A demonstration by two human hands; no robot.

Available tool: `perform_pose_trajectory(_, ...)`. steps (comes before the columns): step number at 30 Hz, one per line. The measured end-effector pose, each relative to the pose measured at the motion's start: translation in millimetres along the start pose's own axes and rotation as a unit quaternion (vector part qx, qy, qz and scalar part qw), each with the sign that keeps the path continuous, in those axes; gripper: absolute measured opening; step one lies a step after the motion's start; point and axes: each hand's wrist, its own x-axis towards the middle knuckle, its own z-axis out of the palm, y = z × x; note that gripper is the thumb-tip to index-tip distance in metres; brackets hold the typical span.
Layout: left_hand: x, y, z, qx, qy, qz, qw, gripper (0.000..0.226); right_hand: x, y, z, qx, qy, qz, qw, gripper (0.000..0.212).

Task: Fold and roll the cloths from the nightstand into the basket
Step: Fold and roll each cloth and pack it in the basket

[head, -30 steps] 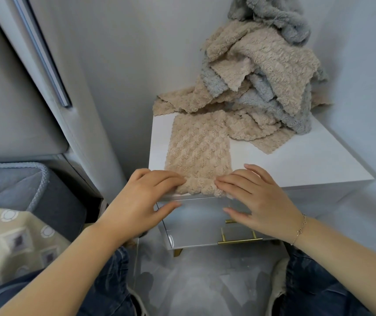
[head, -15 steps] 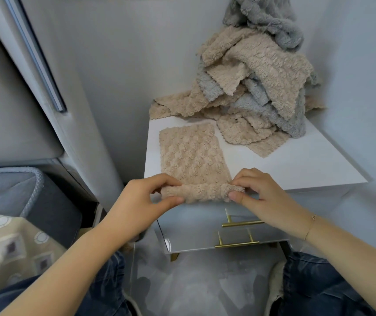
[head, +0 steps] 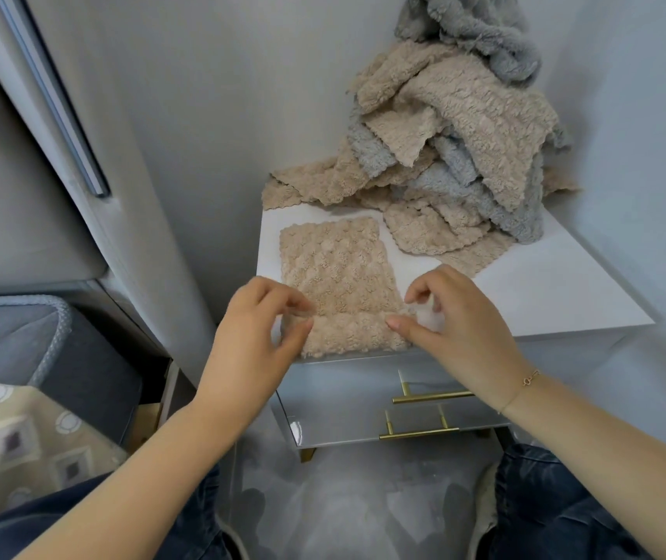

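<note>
Both hands (head: 363,317) (fingers curled) flank cloth's (head: 339,276) rolled near edge.

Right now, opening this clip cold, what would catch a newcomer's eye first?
First, the two hands at the near edge of the white nightstand: the left hand and right hand sit at either end of a beige cloth whose near end is rolled up. Next, the tall heap of beige and grey cloths piled in the nightstand's far right corner against the wall. A grey basket sits low at the left.

gold drawer handles (head: 432,396) | patterned bedding (head: 20,438) | grey floor (head: 343,507)
</note>
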Motion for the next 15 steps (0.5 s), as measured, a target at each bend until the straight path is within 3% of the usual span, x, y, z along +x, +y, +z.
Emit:
perform_pose_trajectory(3, -4.0, -10.0, 0.9, 0.12, -0.021, 0.166, 0.979, 0.026, -5.9, -0.5, 4.5, -0.064, 0.007, -0.185, 0.981, 0.015)
perform_pose_trajectory(5, -10.7, -16.0, 0.7, 0.124, -0.038, 0.187, 0.974, 0.029, -12.6, 3.6, 8.8, -0.094, -0.005, -0.25, 0.964, 0.023)
perform_pose_trajectory(11, -17.4, -20.3, -0.4, 0.102, -0.108, 0.15, 0.978, 0.04, -20.7, 13.1, 11.5, -0.09, -0.074, -0.197, 0.973, 0.044)
perform_pose_trajectory(15, -18.9, -12.9, -6.5, 0.066, -0.101, 0.123, 0.985, 0.034, -17.6, 7.8, 6.0, 0.004, -0.067, -0.141, 0.988, 0.031)
